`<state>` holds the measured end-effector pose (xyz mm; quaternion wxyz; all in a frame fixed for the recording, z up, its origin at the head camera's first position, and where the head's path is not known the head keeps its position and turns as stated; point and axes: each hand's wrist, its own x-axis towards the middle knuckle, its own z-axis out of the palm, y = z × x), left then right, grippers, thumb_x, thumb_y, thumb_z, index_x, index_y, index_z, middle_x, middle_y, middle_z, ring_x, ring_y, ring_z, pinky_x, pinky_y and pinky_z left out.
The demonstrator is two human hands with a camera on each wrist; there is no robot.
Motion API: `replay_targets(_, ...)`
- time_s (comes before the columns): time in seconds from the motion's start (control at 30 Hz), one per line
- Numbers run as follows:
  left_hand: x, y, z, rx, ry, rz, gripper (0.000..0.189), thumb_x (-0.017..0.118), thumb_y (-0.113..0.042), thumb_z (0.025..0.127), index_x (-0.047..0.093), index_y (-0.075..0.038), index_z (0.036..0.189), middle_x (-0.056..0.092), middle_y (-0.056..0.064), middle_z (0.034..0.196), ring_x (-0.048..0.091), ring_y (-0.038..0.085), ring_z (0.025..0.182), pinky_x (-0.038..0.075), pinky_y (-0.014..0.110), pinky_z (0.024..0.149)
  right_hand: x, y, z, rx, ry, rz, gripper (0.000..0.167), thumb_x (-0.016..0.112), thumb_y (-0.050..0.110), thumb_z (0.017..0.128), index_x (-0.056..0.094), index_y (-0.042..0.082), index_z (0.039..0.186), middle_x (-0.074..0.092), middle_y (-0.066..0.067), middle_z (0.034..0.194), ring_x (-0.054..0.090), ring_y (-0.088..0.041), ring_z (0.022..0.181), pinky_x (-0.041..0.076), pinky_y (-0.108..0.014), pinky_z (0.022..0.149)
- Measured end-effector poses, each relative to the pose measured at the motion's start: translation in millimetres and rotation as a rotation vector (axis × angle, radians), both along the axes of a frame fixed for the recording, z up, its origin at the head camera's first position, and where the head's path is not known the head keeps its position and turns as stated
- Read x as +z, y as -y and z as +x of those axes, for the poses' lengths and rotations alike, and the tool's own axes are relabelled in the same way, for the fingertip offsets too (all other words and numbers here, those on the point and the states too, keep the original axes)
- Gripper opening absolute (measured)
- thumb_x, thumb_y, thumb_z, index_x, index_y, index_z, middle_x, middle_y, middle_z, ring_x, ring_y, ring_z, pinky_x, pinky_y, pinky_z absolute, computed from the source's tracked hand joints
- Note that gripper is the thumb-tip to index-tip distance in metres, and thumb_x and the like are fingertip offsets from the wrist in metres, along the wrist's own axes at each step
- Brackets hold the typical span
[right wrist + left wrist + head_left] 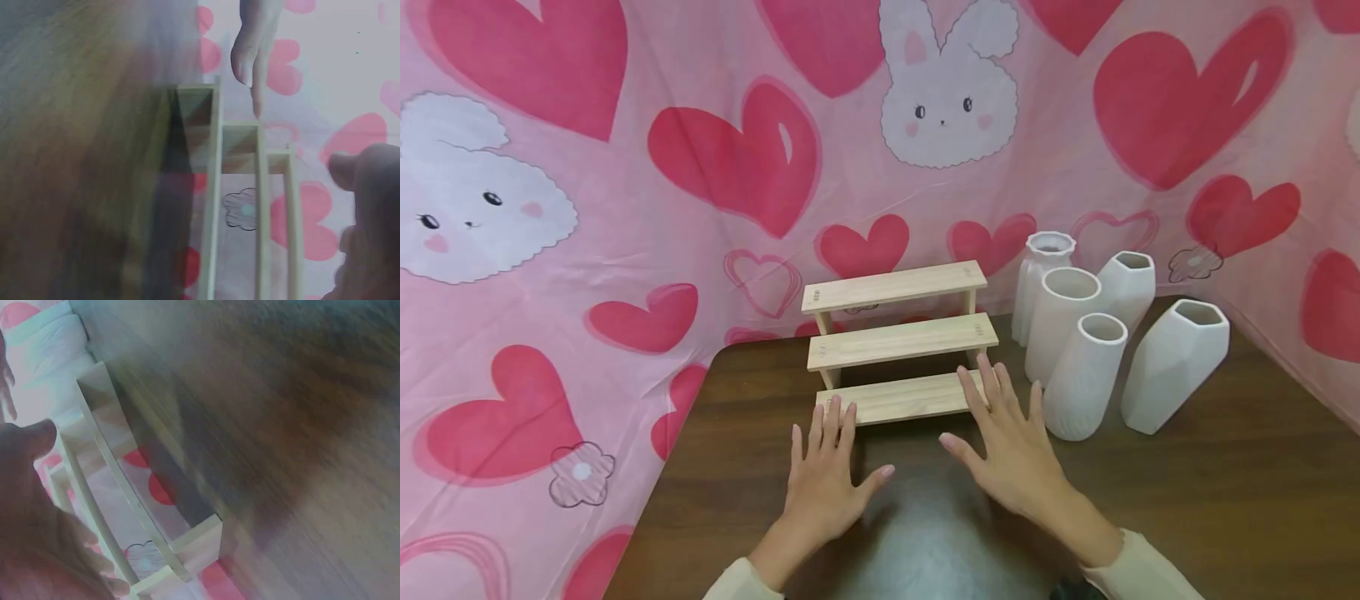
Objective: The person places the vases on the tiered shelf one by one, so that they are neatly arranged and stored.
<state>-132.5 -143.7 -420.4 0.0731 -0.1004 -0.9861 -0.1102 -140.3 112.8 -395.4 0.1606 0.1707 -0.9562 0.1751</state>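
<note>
A light wooden three-step stand (pixel 902 340) rises toward the back of the dark wooden table. My left hand (pixel 823 492) is in front of its left end, fingers spread and straight, nothing held. On the other side, my right hand (pixel 1011 458) spreads its fingers by the stand's right end, also holding nothing. In the head view the fingertips of both hands overlap the lowest step; whether they touch it I cannot tell. Both wrist views show the stand (pixel 144 512) from the side, with the left hand (pixel 44 519) and right hand (pixel 375 219) at the frame edges.
Several white vases stand grouped right of the stand, among them a slim round one (pixel 1084 383) in front and a faceted one (pixel 1176 367) at far right. A pink cloth (pixel 700 50) with hearts and bunnies hangs behind and beside the table (pixel 737 467).
</note>
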Motion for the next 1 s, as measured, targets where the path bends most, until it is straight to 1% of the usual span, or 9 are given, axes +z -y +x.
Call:
replay_targets(0.1,3.7,5.7,-1.4,0.001,-0.006,0.089,0.095,0.058,-0.062,0.087,0.016,-0.012,0.155,0.002,0.007,0.162,0.003,0.031,0.147,0.0,0.059,0.113,10.3,-4,0.8,0.044,-0.043,-0.129,0.091,0.058,0.053,0.091,0.002,0.023,0.156,-0.004,0.0,0.162,0.016,-0.031,0.145,0.01,-0.061,0.112)
replay_targets(0.2,6.8,11.7,-3.1,0.014,0.002,0.195,0.09,0.064,-0.052,0.087,0.022,-0.006,0.153,0.011,0.013,0.161,0.01,0.034,0.145,0.006,0.059,0.113,18.4,-9,2.0,0.085,-0.11,-0.233,0.097,0.07,0.041,0.087,0.005,0.021,0.156,0.002,0.001,0.162,0.024,-0.031,0.142,0.026,-0.06,0.107)
replay_targets(0.33,9.8,19.9,-6.6,0.057,0.011,0.304,0.086,0.071,-0.042,0.086,0.029,-0.002,0.149,0.021,0.018,0.157,0.02,0.037,0.142,0.015,0.06,0.11,26.1,-16,3.4,0.105,-0.214,-0.296,0.099,0.077,0.03,0.082,0.013,0.017,0.156,0.011,-0.002,0.161,0.024,-0.03,0.142,0.031,-0.058,0.106)
replay_targets(0.43,10.2,26.0,-10.5,0.093,0.017,0.352,0.083,0.073,-0.039,0.085,0.033,0.0,0.147,0.026,0.019,0.155,0.024,0.038,0.14,0.019,0.062,0.108,31.1,-21,3.6,0.108,-0.287,-0.309,0.089,0.07,0.041,0.088,0.019,0.013,0.155,0.017,-0.007,0.16,0.026,-0.032,0.141,0.03,-0.055,0.108)
replay_targets(0.6,9.7,35.9,-19.3,0.132,0.067,0.422,0.083,0.074,-0.036,0.085,0.034,0.002,0.146,0.029,0.023,0.152,0.027,0.042,0.138,0.022,0.064,0.107,41.7,-33,0.5,0.099,-0.462,-0.305,0.079,0.045,0.059,0.094,0.032,0.004,0.149,0.031,-0.019,0.153,0.033,-0.039,0.136,0.025,-0.051,0.112)
replay_targets(0.77,9.2,48.9,-30.2,0.176,0.129,0.486,0.085,0.074,-0.035,0.085,0.031,0.008,0.144,0.031,0.029,0.147,0.03,0.045,0.134,0.027,0.059,0.107,54.6,-55,-5.4,-0.012,-0.652,-0.341,0.078,0.049,0.057,0.094,0.042,-0.007,0.139,0.042,-0.029,0.139,0.039,-0.046,0.125,0.027,-0.054,0.107)
replay_targets(0.87,9.2,55.6,-35.6,0.212,0.162,0.535,0.085,0.075,-0.034,0.085,0.031,0.008,0.143,0.034,0.031,0.144,0.034,0.046,0.132,0.031,0.058,0.106,58.6,-73,-8.1,-0.075,-0.663,-0.42,0.082,0.054,0.057,0.091,0.041,-0.009,0.138,0.043,-0.032,0.136,0.037,-0.047,0.124,0.027,-0.053,0.107)
replay_targets(0.93,8.7,58.4,-38.4,0.226,0.182,0.581,0.084,0.075,-0.033,0.084,0.032,0.008,0.143,0.036,0.032,0.143,0.038,0.047,0.129,0.035,0.058,0.102,58.6,-84,-8.8,-0.1,-0.617,-0.483,0.081,0.064,0.049,0.087,0.038,-0.006,0.141,0.042,-0.031,0.137,0.035,-0.045,0.126,0.025,-0.052,0.109)
replay_targets(1.0,7.9,60.0,-40.7,0.232,0.209,0.64,0.084,0.076,-0.032,0.084,0.031,0.007,0.144,0.037,0.032,0.142,0.04,0.047,0.127,0.039,0.057,0.1,58.1,-93,-8.9,-0.126,-0.544,-0.537,0.08,0.074,0.034,0.083,0.036,-0.003,0.143,0.041,-0.029,0.136,0.034,-0.043,0.126,0.025,-0.052,0.108)
